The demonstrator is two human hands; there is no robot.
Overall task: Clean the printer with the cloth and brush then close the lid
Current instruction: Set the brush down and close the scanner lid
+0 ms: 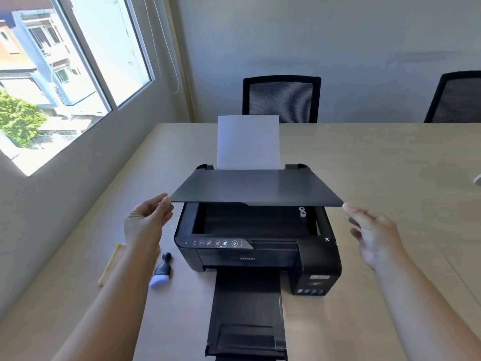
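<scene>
Here, table: a pale wooden table [377, 162] is seen, its near edge cut off.
Printer: a black inkjet printer [256, 246] marked "EPSON" stands at the middle; panel icons are unreadable.
Lid: the flat black scanner lid [256, 187] is half raised, hiding the glass.
Left hand [145, 225]: fingertips pinch the lid's left corner.
Right hand [374, 238]: open, fingertip at the right corner; grip cannot be told.
Cloth: a yellow cloth [110, 264] is partly hidden by the left forearm.
Brush: a small black white-bristled brush [161, 272] lies left of the printer.

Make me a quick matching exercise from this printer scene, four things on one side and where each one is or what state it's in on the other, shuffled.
1. lid
2. brush
3. sheet of paper
4. output tray

A. upright in the rear feeder
B. half raised, a hand at each front corner
C. extended toward the person
D. lying on the table left of the printer

Pairs: 1-B, 2-D, 3-A, 4-C
</scene>
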